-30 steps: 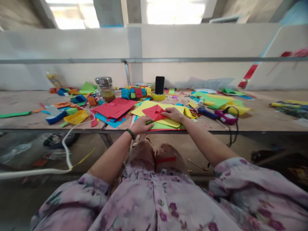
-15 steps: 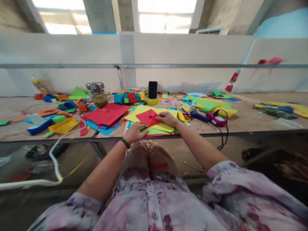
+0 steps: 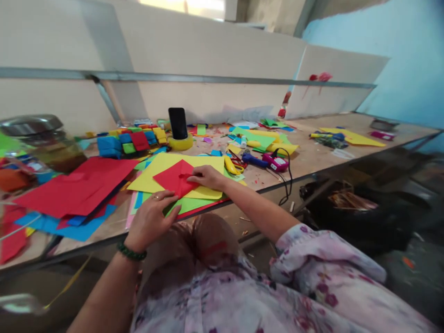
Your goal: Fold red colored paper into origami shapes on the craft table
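A folded red paper point(image 3: 174, 177) lies on yellow sheets point(image 3: 152, 172) near the table's front edge, with green and red sheets beneath. At its right side, my right hand point(image 3: 208, 177) pinches a flap of the red paper between thumb and fingers. My left hand point(image 3: 151, 219) has its thumb and fingers apart, fingertips resting on the lower left edge of the red paper; it wears a ring and a dark green bracelet point(image 3: 131, 252). Yellow-handled scissors point(image 3: 231, 165) lie just right of the yellow sheets.
Large red sheets point(image 3: 93, 185) and a glass jar point(image 3: 52, 148) are at left. Colourful folded blocks point(image 3: 139, 141) and a phone point(image 3: 178, 123) on a yellow roll point(image 3: 181, 142) stand behind. A blue glue gun point(image 3: 255, 160) and a magenta device point(image 3: 276, 162) lie right.
The view has turned to the right and come closer to the table. Both hands stay at the red paper, and its centre flap looks lifted slightly under my right fingers.
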`<state>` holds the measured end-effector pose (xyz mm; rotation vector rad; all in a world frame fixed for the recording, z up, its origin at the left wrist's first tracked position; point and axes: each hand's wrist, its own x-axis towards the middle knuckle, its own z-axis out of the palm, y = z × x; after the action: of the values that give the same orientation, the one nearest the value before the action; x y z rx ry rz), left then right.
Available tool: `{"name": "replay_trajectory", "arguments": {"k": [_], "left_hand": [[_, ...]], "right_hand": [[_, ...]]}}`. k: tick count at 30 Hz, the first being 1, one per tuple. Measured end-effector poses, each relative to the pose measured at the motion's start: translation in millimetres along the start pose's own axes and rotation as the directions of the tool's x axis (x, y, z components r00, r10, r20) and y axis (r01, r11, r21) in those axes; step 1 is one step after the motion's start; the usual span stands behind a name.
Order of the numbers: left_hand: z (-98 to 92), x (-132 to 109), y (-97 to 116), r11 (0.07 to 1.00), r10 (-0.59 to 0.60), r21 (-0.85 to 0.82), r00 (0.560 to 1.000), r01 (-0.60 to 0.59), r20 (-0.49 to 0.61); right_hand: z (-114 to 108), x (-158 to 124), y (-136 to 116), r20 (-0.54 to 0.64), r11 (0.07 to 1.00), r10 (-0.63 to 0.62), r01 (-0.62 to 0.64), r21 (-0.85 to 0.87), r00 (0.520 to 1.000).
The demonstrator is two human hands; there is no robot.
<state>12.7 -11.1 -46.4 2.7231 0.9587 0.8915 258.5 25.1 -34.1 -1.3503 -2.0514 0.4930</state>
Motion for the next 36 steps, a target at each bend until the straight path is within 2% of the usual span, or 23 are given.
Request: {"name": "replay_trajectory", "arguments": {"k": [4, 8, 13, 19, 25, 28, 31, 33, 34, 36], "left_hand": [[1.5, -2, 0, 0.999, 0.047, 0.018, 0.999, -0.047, -0.007], [1.7, -3, 0, 0.998, 0.066, 0.014, 0.998, -0.065, -0.012], [-0.3, -5, -2, 0.996, 0.092, -0.018, 0.996, -0.093, -0.016], [2.2, -11, -5, 0.991, 0.113, -0.067, 0.993, -0.114, -0.016], [0.7, -11, 4, 0.991, 0.133, 0.003, 0.989, -0.133, -0.062], [-2.6, -11, 11, 0.995, 0.101, -0.002, 0.993, -0.101, -0.067], [-4.2, -11, 13, 0.997, 0.055, -0.045, 0.997, -0.058, -0.057], [-4.7, -11, 13, 0.997, 0.036, -0.07, 0.998, -0.039, -0.046], [-5.0, -12, 12, 0.996, 0.027, -0.079, 0.999, -0.03, -0.042], [-5.8, -12, 12, 0.995, 0.014, -0.099, 0.999, -0.017, -0.037]], "right_hand": [[-2, -4, -4, -0.001, 0.998, -0.007, 0.007, -0.06, 1.0], [-8, -11, -8, 0.033, 0.989, -0.073, 0.077, -0.126, 0.997], [-20, -18, -14, 0.122, 0.987, -0.14, 0.149, -0.068, 0.983], [-23, -22, -23, 0.18, 0.996, -0.085, 0.081, 0.029, 0.98], [-27, -23, -24, 0.238, 0.995, -0.072, 0.052, 0.088, 0.969], [-36, -20, -20, 0.332, 0.989, -0.075, 0.028, 0.146, 0.94], [-45, -10, -14, 0.505, 0.974, -0.053, -0.066, 0.215, 0.861], [-47, -2, -11, 0.574, 0.975, -0.005, -0.123, 0.185, 0.819], [-45, 2, -10, 0.574, 0.977, 0.025, -0.143, 0.161, 0.818], [-40, 6, -11, 0.514, 0.978, 0.083, -0.17, 0.124, 0.854]]}}
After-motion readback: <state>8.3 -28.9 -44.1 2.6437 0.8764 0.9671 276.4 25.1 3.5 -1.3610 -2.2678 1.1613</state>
